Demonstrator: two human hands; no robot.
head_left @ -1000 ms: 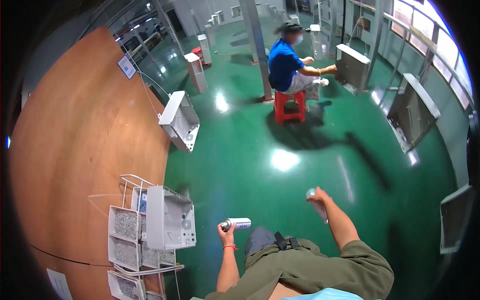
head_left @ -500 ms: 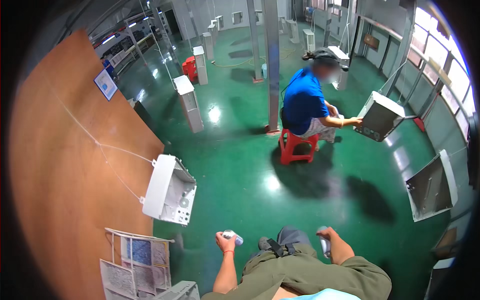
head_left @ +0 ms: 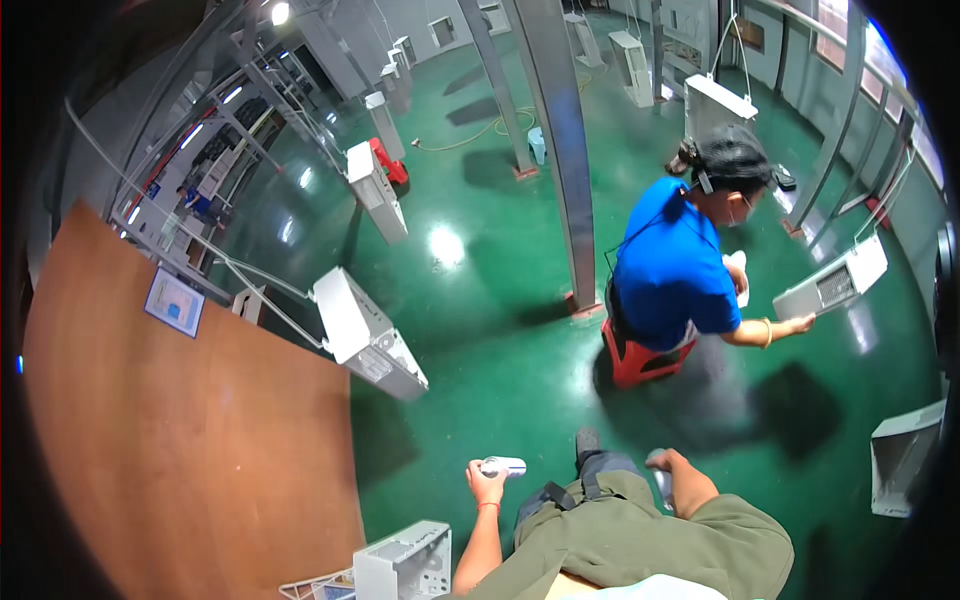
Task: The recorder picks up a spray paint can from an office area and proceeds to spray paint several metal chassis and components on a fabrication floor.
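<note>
Both hands have dropped nearer the lap: left hand (head_left: 487,480) clamped on a white cylinder (head_left: 504,466) at 9 o'clock, right hand (head_left: 672,470) gripping another tool (head_left: 662,484).

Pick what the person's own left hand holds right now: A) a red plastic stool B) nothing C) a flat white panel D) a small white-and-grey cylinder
D: the left hand is closed around a small white-and-grey cylinder that pokes out to its right, above the green floor.
</note>
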